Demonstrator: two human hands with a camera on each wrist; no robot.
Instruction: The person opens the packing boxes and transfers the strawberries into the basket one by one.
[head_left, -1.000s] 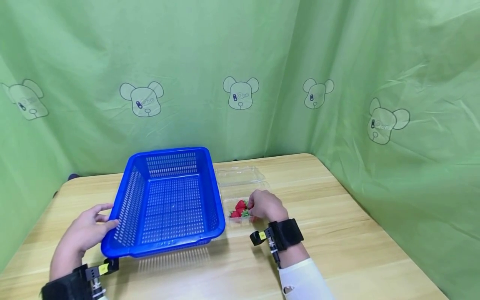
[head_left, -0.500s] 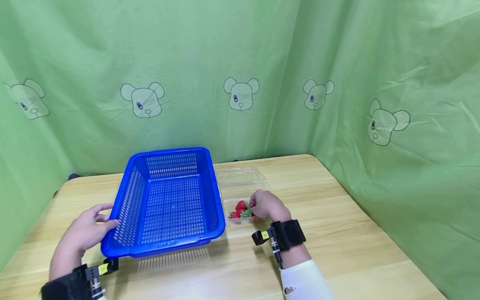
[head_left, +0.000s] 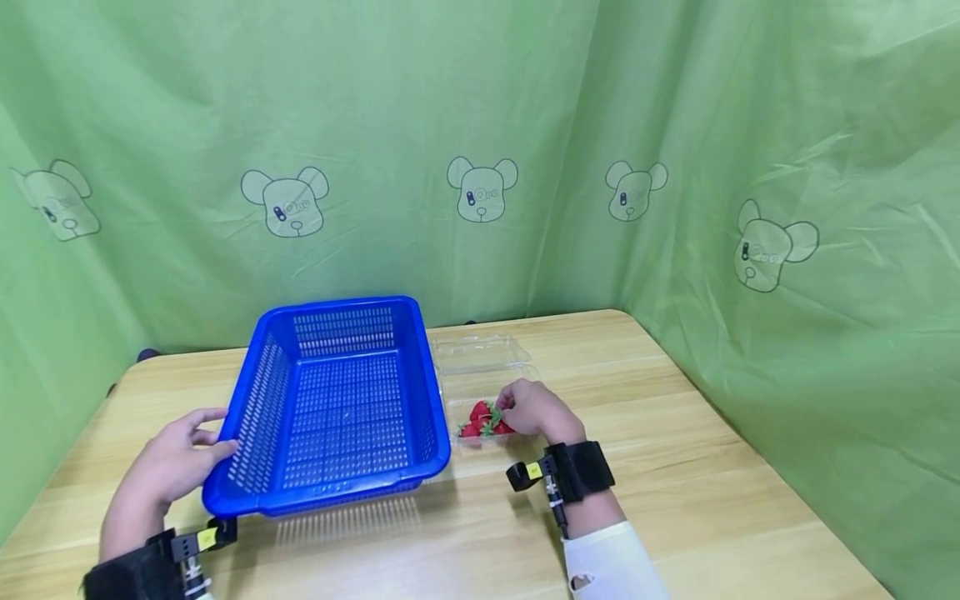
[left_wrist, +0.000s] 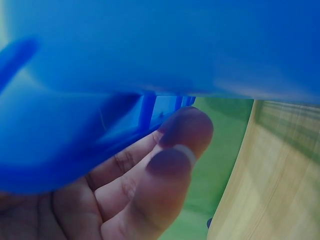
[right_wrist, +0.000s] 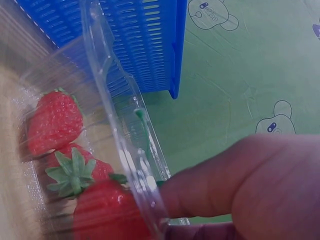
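Note:
A blue plastic basket (head_left: 345,408) stands on the table, its perforated floor bare. My left hand (head_left: 176,454) holds its near left rim, thumb over the edge; in the left wrist view the fingers (left_wrist: 170,185) curl beneath the rim. Right of the basket lies a clear hinged plastic box (head_left: 487,383), lid folded back. Several strawberries (head_left: 480,410) lie in its near half. My right hand (head_left: 536,408) reaches over the box and pinches the leafy top of the rightmost strawberry (right_wrist: 110,212). The right wrist view shows the thumb at its green leaves; the other fingertips are mostly hidden.
The wooden table (head_left: 675,483) extends to the right and toward the person. A green curtain (head_left: 375,125) printed with bear heads hangs along the back and sides. Black wrist straps (head_left: 577,471) carry small cameras.
My right hand has shifted slightly to the right, and more of the strawberry and leaves beneath its fingertips shows. My left hand and the basket have stayed put.

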